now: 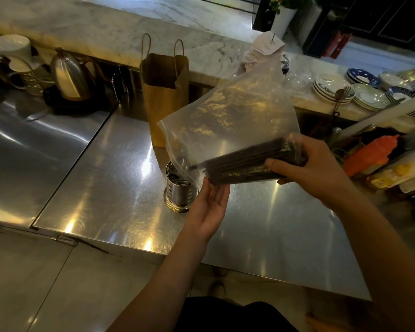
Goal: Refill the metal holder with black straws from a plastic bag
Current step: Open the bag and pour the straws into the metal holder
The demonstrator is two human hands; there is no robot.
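Note:
A clear plastic bag [230, 116] is held above the steel counter, with a bundle of black straws [242, 166] lying along its lower edge. My right hand [314, 168] grips the bag and the straws at their right end. My left hand [211, 207] is palm up with its fingers apart, and its fingertips touch the bag's lower left end below the straws. The metal holder [177, 190], a shiny perforated cylinder, stands upright on the counter just left of my left hand, partly hidden behind the bag. What is inside it is hard to make out.
A brown paper bag [164, 97] stands behind the holder. A metal kettle [68, 76] and cups sit far left. Stacked plates [333, 88] rest on the marble ledge at right, with an orange bottle [371, 155] and packets below. The steel counter [106, 178] has a seam on the left.

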